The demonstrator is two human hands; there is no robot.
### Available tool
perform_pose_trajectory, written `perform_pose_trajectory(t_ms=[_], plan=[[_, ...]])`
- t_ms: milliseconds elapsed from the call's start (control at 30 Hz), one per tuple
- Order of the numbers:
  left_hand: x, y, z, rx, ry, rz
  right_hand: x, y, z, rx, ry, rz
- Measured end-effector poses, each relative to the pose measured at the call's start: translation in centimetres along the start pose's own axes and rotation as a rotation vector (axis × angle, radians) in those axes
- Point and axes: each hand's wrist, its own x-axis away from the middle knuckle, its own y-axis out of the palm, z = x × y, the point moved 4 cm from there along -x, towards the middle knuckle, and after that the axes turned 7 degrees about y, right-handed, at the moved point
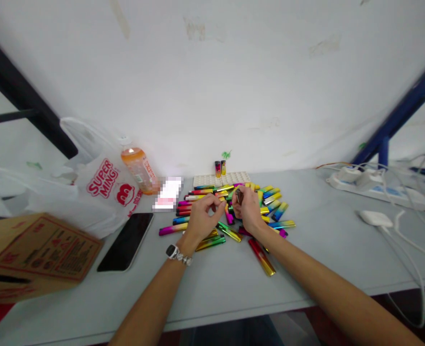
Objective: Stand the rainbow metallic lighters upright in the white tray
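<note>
A loose heap of lighters [263, 259] with shiny metallic bodies in blended colours lies on the table under and around both hands. My right hand [249, 207] is closed around a lighter [239, 195], whose dark end shows at the thumb side. Close by on the left, my left hand [206, 214] is closed, thumb and index tips pressed together in a ring; whatever may be between them is too small to name. Behind the heap, a white studded board [239, 179] carries two small upright lighters [218, 169]. The hands are apart from each other.
On the left are a cardboard box [50, 254], a white plastic bag [93, 192], an orange drink bottle [140, 168], a black phone [126, 241] and a blurred bright rectangle [168, 193]. A power strip [381, 191] and white charger [376, 218] with cables lie right. A wall [212, 96] rises behind.
</note>
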Motion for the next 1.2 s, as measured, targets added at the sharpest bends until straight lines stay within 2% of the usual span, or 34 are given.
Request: perform_pose_trajectory(t_ms=[167,333,467,567,667,800,1000,1200], plan=[[-0.02,0.11,0.13,-0.007,0.018,-0.012,0.23,-0.11,0.4,0.083,0.009,0.053],[0.0,0.04,0.06,0.008,0.031,-0.001,0.41,-0.05,0.56,0.168,-0.036,0.037],[0.01,0.05,0.06,0.006,0.032,-0.006,0.52,0.31,0.57,0.053,0.038,-0.01],[0.03,0.06,-0.01,0.015,0.028,-0.004,0.54,0.63,0.72,-0.048,0.146,-0.085],[0.08,0.11,-0.14,0.028,0.026,0.001,0.57,0.75,0.73,-0.087,0.182,-0.152],[0.11,0.21,-0.26,0.016,0.029,-0.003,0.47,0.64,0.75,-0.068,0.159,-0.147],[0.09,0.29,-0.29,-0.003,0.039,-0.011,0.34,0.26,0.43,0.114,0.047,-0.018],[0.1,0.29,-0.24,-0.01,0.037,-0.005,0.42,0.23,0.43,0.168,-0.006,-0.013]])
